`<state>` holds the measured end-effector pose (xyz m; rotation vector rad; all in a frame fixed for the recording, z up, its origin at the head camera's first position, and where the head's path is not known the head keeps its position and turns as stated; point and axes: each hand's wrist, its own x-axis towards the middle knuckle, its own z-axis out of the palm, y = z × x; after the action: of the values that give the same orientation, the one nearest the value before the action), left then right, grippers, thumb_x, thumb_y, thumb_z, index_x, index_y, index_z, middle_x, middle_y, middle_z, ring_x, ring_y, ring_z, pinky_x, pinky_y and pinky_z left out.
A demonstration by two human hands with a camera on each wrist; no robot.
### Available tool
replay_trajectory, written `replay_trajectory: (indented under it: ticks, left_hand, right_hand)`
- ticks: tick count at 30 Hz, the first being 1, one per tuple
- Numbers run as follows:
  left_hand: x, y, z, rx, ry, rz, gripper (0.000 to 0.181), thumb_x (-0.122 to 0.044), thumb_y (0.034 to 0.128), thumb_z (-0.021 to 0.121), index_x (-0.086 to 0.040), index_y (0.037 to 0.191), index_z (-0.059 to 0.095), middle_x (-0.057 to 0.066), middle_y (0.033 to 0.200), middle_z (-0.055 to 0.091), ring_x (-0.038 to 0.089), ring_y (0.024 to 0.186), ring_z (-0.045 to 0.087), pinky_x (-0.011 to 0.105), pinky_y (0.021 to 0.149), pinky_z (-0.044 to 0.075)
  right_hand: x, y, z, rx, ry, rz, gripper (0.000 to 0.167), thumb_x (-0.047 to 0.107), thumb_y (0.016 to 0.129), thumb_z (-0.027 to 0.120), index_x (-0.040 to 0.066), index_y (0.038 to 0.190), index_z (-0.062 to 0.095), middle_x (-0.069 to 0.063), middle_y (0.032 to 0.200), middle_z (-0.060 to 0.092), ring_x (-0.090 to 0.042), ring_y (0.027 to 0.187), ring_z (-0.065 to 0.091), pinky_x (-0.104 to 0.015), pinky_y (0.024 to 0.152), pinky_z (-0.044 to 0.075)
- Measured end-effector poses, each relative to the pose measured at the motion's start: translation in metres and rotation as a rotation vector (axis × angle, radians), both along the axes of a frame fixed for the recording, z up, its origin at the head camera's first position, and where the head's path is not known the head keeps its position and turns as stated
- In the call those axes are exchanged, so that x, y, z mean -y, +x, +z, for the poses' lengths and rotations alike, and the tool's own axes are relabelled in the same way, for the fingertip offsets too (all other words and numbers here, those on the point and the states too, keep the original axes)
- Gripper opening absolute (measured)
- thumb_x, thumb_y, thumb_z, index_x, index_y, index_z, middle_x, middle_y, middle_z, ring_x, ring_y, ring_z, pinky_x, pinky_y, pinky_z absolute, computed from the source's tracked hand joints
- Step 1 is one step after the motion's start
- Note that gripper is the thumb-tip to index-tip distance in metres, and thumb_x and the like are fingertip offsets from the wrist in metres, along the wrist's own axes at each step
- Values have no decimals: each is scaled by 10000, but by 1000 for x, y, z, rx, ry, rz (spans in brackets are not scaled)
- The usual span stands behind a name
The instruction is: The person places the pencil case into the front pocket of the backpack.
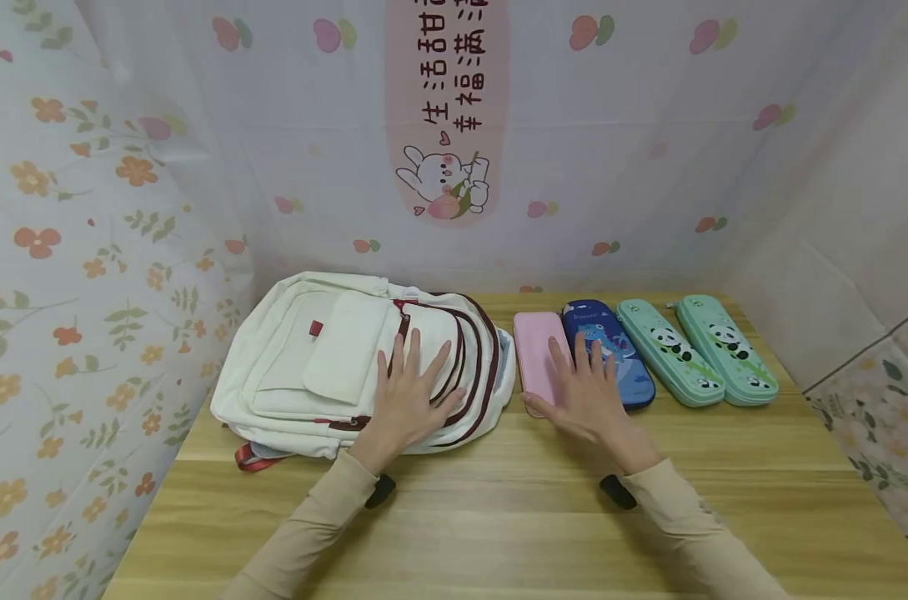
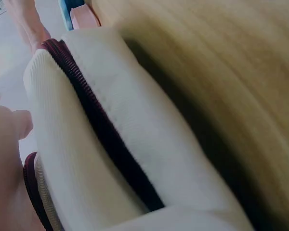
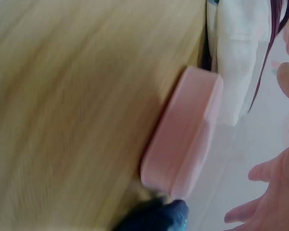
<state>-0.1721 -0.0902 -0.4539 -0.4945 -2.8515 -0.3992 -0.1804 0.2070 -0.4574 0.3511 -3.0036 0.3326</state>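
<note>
A white backpack with dark red zippers lies flat on the table's left half. Over its right-hand pockets my left hand is spread, fingers straight; whether it touches the fabric I cannot tell. In the left wrist view the zipper runs along the bag's side. My right hand, fingers spread, is above a pink pencil case and the edge of a blue dinosaur pencil case. The right wrist view shows a gap between that hand and the pink case.
Two mint green panda pencil cases lie side by side at the right. A red strap loop sticks out under the backpack. Patterned cloth hangs behind the wooden table and at its left.
</note>
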Motion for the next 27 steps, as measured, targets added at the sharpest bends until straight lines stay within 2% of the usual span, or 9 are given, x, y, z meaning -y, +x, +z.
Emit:
replay_trajectory:
  ticks: [6,9,14,17,20,23,27]
  left_hand:
    - [2,2,-3,38,5,-5,724,-611,969,494,-291,1596,322,246,1668,166,494,1533,146,698,1197,140]
    - [4,3,-4,50,7,-12,717,-600,977,491,-291,1599,314,250,1665,174,495,1532,145,686,1200,159]
    - [7,4,-6,73,27,-28,682,-549,997,491,-278,1598,317,274,1647,209,520,1518,161,656,1206,198]
    - [8,4,-7,66,47,-33,655,-514,1004,498,-257,1587,350,280,1629,256,528,1506,196,638,1203,232]
    - [8,4,-7,10,72,-44,615,-469,999,530,-202,1545,434,279,1592,343,523,1476,287,614,1180,301]
    - [8,2,-8,-108,108,-69,546,-400,971,604,-118,1437,560,268,1492,496,500,1384,454,572,1112,418]
    - [8,0,-10,-275,170,-98,428,-318,912,708,-48,1244,681,209,1269,677,395,1168,657,496,935,563]
  right_hand:
    - [9,2,-11,56,-59,16,1024,706,874,580,94,1612,221,-389,1616,107,-643,1462,109,-759,1156,143]
    - [11,4,-17,81,-79,31,1003,680,894,585,68,1604,232,-406,1606,99,-653,1446,150,-762,1137,198]
    - [12,7,-25,24,-89,48,908,560,922,645,-17,1544,320,-475,1529,195,-687,1316,343,-738,1062,350]
    - [13,8,-28,-6,-98,31,883,513,916,682,-53,1507,351,-497,1475,245,-684,1215,416,-713,1028,399]
    - [14,9,-31,-8,-113,1,899,501,907,698,-92,1484,344,-492,1422,288,-652,1175,433,-698,1010,415]
    - [15,10,-32,-39,-130,-32,922,485,877,735,-153,1424,359,-485,1256,396,-597,1087,468,-659,944,453]
    - [18,10,-32,-83,-172,-96,950,477,800,808,-207,1318,400,-405,1022,487,-488,911,516,-578,787,492]
